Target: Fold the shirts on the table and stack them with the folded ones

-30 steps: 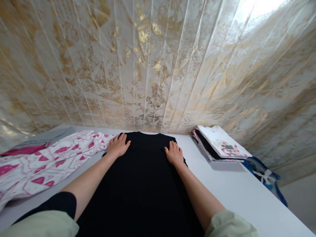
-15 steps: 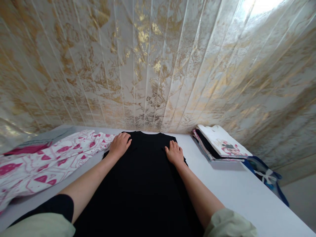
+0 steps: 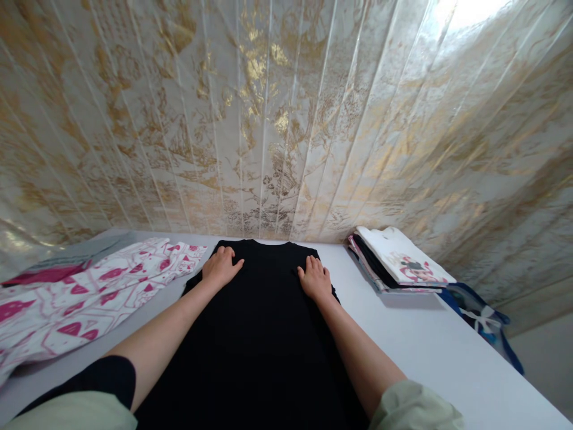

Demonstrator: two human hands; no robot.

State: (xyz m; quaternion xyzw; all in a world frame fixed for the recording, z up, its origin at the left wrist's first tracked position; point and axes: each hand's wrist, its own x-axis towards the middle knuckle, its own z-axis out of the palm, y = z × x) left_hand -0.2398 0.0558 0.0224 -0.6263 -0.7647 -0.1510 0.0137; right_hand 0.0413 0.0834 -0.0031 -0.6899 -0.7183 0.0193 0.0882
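Note:
A black shirt lies flat on the white table, its collar toward the wall. My left hand rests on its upper left shoulder, fingers stretched flat on the cloth. My right hand lies flat on the upper right shoulder, fingers spread and pointing at the wall. Both hands press the fabric and hold nothing.
A white cloth with pink print lies spread at the left. A stack of folded clothes, topped by a white printed shirt, sits at the right by the wall. A blue bag lies beyond it. A gold-patterned wall backs the table.
My left hand has slid a little to the right and inward along the shirt's shoulder. My right hand has barely moved.

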